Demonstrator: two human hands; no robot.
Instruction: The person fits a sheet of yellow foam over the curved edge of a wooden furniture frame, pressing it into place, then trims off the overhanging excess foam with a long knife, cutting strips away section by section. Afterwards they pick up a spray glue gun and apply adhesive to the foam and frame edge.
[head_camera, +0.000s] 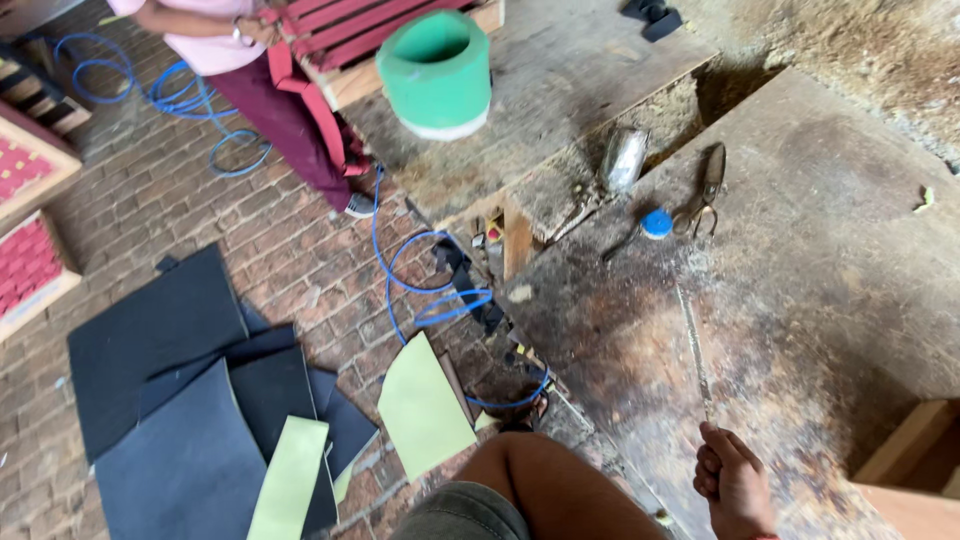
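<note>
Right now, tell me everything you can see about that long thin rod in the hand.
The rod is a long, thin, dull grey strip, metal by its look. The right hand grips its near end in a closed fist. It runs up and slightly left from the fist, low over the stained wooden workbench. Its far tip points toward the scissors and blue cap, short of them.

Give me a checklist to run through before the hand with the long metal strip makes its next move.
1. Right hand closed around the metal strip: ok.
2. Strip lying flat along the workbench: ok.
3. Scissors and blue cap apart from the strip's far end: ok.
4. Left hand in view: not ok.
5. Other person away from the bench: ok.
6. Strip's edge condition: cannot tell.
</note>
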